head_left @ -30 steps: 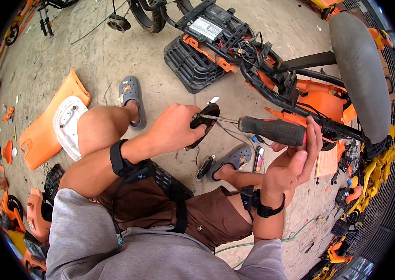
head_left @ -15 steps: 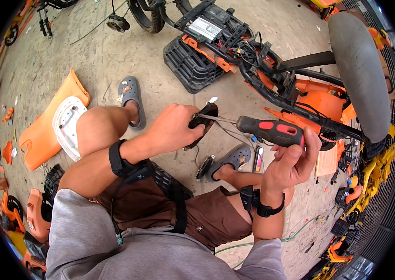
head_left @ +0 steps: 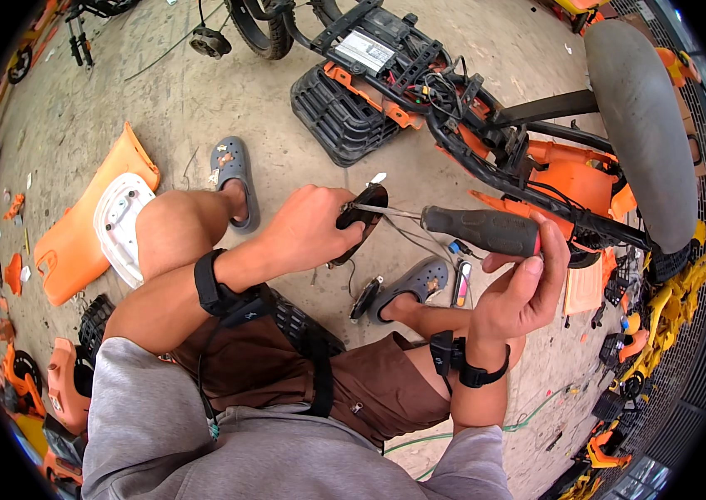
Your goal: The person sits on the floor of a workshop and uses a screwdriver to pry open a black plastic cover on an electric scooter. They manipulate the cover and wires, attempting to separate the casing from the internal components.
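My left hand (head_left: 311, 223) is closed around a small dark, glossy, rounded part (head_left: 377, 198), with thin wires trailing below it. What kind of part it is I cannot tell, since my fingers cover much of it. Fingers of my right hand (head_left: 530, 287) pinch the butt end of a screwdriver (head_left: 480, 231) with a black and red handle. Its metal shaft points left, and the tip meets the dark part by my left fingertips. Below the part, a small dark oblong piece (head_left: 365, 300) lies against my right clog (head_left: 415, 287).
A stripped black bike frame (head_left: 395, 58) with orange panels lies ahead, beside a black ribbed crate (head_left: 340, 117). A grey seat (head_left: 645, 133) rises at the right. An orange panel (head_left: 90, 221) and a white plate (head_left: 122, 221) lie left. Yellow parts (head_left: 678, 300) pile up far right.
The screwdriver has turned about its length: the red insets on its handle no longer show. My right fingers have shifted around its butt end. My left hand and the dark part stay put.
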Motion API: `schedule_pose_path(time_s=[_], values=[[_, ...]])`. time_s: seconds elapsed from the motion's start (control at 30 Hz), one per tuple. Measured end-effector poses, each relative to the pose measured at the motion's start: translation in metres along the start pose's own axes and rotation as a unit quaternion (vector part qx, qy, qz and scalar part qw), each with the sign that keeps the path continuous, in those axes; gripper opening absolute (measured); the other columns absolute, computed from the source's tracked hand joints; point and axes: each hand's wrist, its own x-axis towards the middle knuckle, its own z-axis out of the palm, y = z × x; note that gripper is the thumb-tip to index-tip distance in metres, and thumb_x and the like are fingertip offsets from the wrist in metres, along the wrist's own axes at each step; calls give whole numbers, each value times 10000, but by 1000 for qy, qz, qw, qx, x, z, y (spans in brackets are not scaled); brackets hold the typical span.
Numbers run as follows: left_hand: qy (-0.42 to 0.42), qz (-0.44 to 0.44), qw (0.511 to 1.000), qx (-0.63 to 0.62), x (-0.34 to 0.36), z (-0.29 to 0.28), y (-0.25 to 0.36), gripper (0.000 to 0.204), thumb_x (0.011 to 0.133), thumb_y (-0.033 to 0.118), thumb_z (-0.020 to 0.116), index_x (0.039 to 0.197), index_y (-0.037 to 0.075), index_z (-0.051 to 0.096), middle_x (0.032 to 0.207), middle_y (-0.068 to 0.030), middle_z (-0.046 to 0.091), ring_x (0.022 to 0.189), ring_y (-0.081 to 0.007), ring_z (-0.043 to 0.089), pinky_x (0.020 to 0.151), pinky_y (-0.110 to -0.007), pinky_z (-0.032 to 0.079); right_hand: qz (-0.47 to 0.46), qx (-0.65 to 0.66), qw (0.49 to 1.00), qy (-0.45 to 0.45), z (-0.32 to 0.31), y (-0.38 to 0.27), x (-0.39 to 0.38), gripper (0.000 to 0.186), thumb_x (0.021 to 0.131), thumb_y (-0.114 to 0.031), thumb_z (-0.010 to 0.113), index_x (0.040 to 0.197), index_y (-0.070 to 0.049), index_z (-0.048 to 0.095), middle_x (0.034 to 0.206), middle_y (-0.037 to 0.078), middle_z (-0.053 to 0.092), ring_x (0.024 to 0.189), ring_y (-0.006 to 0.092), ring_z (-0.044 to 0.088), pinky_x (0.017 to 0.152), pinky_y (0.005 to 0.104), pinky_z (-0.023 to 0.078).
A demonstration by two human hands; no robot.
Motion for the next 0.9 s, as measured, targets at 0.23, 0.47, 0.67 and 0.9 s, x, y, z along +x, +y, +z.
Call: schedule_pose_path(time_s=[0.23, 0.47, 0.67, 0.9], values=[[0, 10, 1000, 11, 0, 0, 2, 319, 793, 177, 670, 995, -70, 676, 585, -198, 585, 488, -321, 568, 516, -401, 449, -47, -32, 998, 6, -1, 8, 0, 299, 1007, -161, 487, 1220, 27, 579, 1251, 213, 528, 818, 184, 635, 538, 225, 531], [7, 14, 1000, 10, 0, 0, -1, 316, 794, 177, 671, 991, -69, 677, 574, -194, 579, 484, -319, 569, 512, -400, 446, -1, -33, 999, -18, -6, 9, -4, 304, 1003, -113, 431, 1240, 24, 563, 1269, 231, 549, 884, 227, 664, 541, 240, 549], [4, 12, 1000, 8, 0, -1, 0, 311, 792, 178, 672, 983, -68, 679, 565, -190, 573, 470, -321, 552, 507, -401, 436, 17, -23, 1000, -11, 2, 3, 0, 325, 993, -89, 460, 1278, 37, 553, 1316, 251, 523, 855, 215, 669, 540, 255, 563], [2, 8, 1000, 13, -1, 0, 0, 314, 791, 179, 672, 989, -66, 681, 561, -187, 568, 466, -307, 547, 509, -400, 436, 5, 24, 1000, -14, 0, 8, 3, 341, 977, -78, 513, 1295, 42, 543, 1303, 229, 529, 834, 205, 666, 537, 249, 558]])
